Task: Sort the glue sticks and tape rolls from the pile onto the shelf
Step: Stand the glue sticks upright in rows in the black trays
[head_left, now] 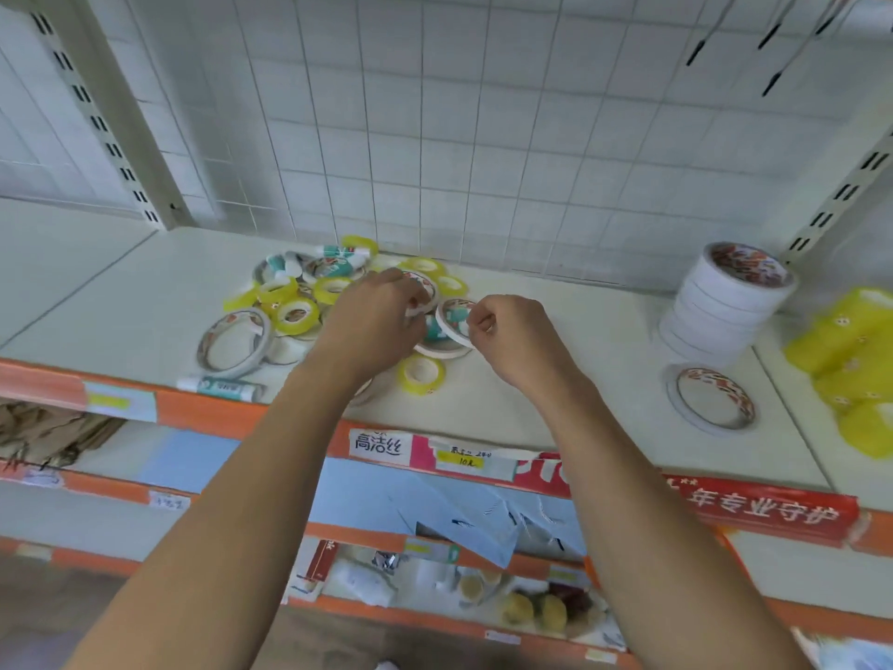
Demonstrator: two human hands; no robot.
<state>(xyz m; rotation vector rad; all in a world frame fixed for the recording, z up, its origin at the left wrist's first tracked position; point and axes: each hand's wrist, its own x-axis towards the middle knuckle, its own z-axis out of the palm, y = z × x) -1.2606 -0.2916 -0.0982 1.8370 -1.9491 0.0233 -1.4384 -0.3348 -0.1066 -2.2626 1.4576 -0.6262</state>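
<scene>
Pile (295,311), mid-shelf (121,307): my left hand (372,321) pinches a white tape roll (430,295); my right hand (512,336) pinches a tilted white roll (448,327). To the right: stacked white rolls (725,302), yellow rolls (850,369). At the front edge: glue stick (217,386).

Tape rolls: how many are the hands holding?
2. The left hand pinches one white roll over the pile; the right hand pinches a tilted roll beside it.

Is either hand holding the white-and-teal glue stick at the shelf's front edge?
No: the white-and-teal glue stick lies free there, while the left hand and right hand pinch white tape rolls.
</scene>
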